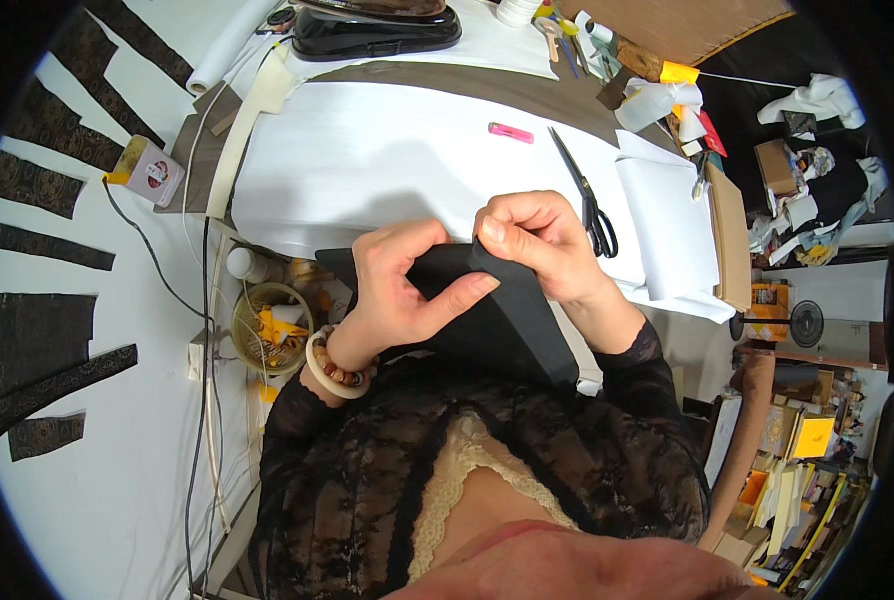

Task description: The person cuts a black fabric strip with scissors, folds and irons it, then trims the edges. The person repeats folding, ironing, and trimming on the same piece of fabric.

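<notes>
Your two hands meet at the centre of the frame on one piece of black fabric [487, 315]. Your left hand [402, 285] curls around its left part, thumb pressed flat along the top and the other fingers folded underneath, closed on the cloth. Your right hand [539, 240] pinches the fabric's upper corner between thumb and bent fingers, also closed on it. The fabric slopes from that corner down toward the lower right, over your lap.

One pair of black-handled scissors [587, 200] lies just right of your right hand on the white sheet [367, 160], blades pointing to the upper left. One small pink bar [511, 132] rests above your hands on the same sheet. On your left wrist sit two bracelets, one pale bangle [319, 372] and one string of brown beads [337, 372].

In the upper left of the frame stands one small box [152, 172], yellow at one end with a white, red-marked face. One round basket [270, 330] with yellow bits in it sits left of your left wrist. About seven dark patterned strips [32, 335] lie along the left edge of the frame on the white surface. One white plastic bottle [647, 105] lies at the upper right.
</notes>
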The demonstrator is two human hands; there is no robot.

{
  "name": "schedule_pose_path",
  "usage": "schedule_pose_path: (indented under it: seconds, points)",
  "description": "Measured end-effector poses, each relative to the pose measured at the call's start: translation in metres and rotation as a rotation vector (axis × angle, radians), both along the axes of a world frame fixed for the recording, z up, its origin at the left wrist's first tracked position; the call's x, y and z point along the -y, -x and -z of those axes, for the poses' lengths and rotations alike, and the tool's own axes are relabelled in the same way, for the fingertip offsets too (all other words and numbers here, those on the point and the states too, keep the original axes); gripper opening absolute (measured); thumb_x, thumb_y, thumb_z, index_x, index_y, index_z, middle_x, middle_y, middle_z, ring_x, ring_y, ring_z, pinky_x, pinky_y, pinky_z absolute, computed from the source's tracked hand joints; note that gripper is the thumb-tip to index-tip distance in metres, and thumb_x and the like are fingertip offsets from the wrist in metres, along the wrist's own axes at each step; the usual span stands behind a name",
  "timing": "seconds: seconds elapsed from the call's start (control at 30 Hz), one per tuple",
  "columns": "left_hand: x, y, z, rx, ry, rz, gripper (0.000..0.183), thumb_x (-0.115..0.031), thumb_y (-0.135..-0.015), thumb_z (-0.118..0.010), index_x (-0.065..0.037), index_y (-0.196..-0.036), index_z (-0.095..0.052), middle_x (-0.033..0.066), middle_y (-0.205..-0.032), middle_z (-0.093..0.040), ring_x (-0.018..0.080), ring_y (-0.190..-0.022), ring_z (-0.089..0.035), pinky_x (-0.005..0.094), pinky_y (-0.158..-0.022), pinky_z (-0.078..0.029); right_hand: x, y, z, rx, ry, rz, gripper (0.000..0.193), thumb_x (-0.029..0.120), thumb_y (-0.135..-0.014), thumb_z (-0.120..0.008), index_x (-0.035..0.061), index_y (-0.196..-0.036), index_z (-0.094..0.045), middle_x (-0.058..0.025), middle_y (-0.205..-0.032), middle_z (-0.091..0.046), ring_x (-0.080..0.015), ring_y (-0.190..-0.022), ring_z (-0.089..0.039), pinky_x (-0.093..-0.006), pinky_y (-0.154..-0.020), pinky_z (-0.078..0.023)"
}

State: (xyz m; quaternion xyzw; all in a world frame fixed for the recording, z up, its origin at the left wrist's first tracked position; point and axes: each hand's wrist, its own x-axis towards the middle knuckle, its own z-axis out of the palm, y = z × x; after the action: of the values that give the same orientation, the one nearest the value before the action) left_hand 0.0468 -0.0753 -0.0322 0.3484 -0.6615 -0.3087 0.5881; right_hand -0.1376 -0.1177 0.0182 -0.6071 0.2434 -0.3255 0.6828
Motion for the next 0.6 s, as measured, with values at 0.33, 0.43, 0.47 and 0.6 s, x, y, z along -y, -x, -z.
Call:
schedule_pose_path:
  seconds: [0.33,0.43,0.47,0.6]
  points:
    - [-0.004,0.005,-0.010,0.076,-0.093,-0.132,0.044,-0.026,-0.069,-0.085,-0.004,-0.062,-0.048,0.0066,-0.052,-0.042,0.0177,-0.044,-0.039,0.0287,-0.045,-0.035,0.014,0.005,-0.022,-0.460,0.751,0.236,0.047,0.043,-0.103,-0.050,-0.0009,-0.105,-0.065,-0.0064,-0.066,-0.058,-0.0155,-0.058,-0.056,-0.0281,-0.057,-0.044]
    - [-0.005,0.010,-0.012,0.083,-0.050,-0.154,0.045,-0.027,-0.067,-0.086,-0.005,-0.061,-0.047,0.0066,-0.051,-0.042,0.0191,-0.043,-0.039,0.0294,-0.044,-0.035,0.018,0.015,-0.020,-0.302,0.445,0.137,0.048,0.046,-0.102,-0.049,0.0013,-0.112,-0.064,-0.0038,-0.067,-0.058,-0.0149,-0.056,-0.056,-0.0263,-0.057,-0.045]
    - [-0.006,0.009,-0.011,0.083,-0.053,-0.153,0.045,-0.027,-0.067,-0.086,-0.005,-0.061,-0.047,0.0067,-0.051,-0.043,0.0195,-0.043,-0.039,0.0295,-0.044,-0.036,0.010,0.017,-0.021,-0.302,0.374,0.021,0.076,0.070,-0.096,-0.040,-0.0012,-0.103,-0.066,-0.0023,-0.077,-0.060,-0.0110,-0.067,-0.057,-0.0228,-0.057,-0.043]
    - [-0.006,0.011,-0.007,0.071,-0.056,-0.153,0.044,-0.027,-0.067,-0.085,-0.005,-0.060,-0.047,0.0067,-0.051,-0.043,0.0203,-0.042,-0.041,0.0298,-0.044,-0.036,0.015,0.018,-0.022,-0.261,0.282,-0.144,0.048,0.049,-0.092,-0.067,0.0006,-0.091,-0.062,-0.0031,-0.084,-0.059,-0.0089,-0.077,-0.055,-0.0224,-0.062,-0.043]
